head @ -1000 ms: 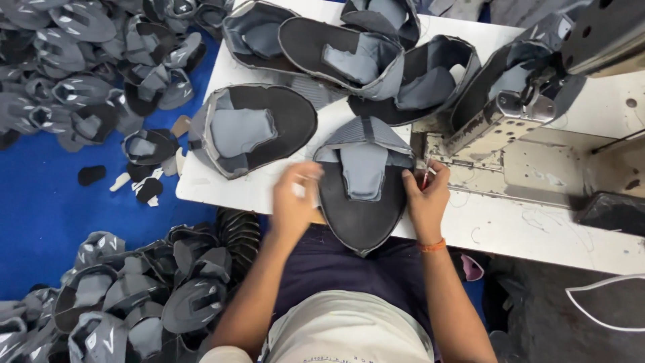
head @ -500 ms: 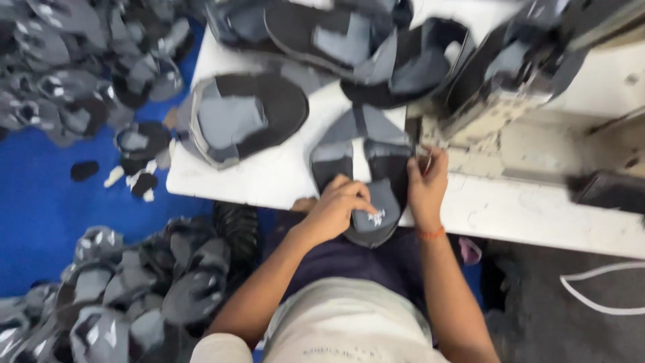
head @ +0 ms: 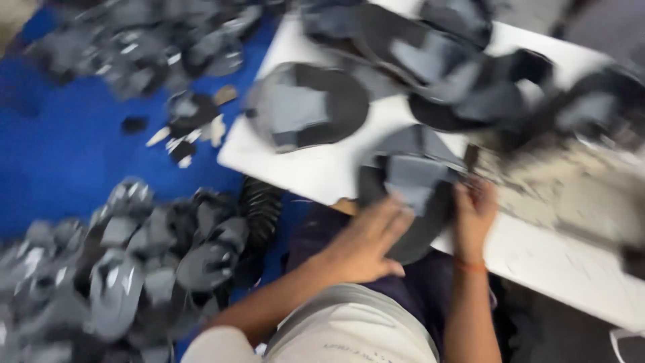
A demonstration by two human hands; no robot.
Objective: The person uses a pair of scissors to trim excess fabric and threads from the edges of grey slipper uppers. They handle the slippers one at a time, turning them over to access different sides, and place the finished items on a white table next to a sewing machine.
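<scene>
Both hands on the grey-black shoe upper [head: 410, 191] at the bench [head: 316, 171] edge: left hand [head: 366, 242] spread flat on it, right hand [head: 474, 212] pinching its rim. Best kept flat and square.

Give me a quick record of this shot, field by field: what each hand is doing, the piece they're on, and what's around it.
Left hand: spread over the near part of the black and grey shoe upper piece
Right hand: at the piece's right edge; grip blurred
Surface: white table, piece overhangs its near edge
Also on table: more shoe uppers
Floor: blue mat with piles of grey pieces
Image: motion-blurred
</scene>
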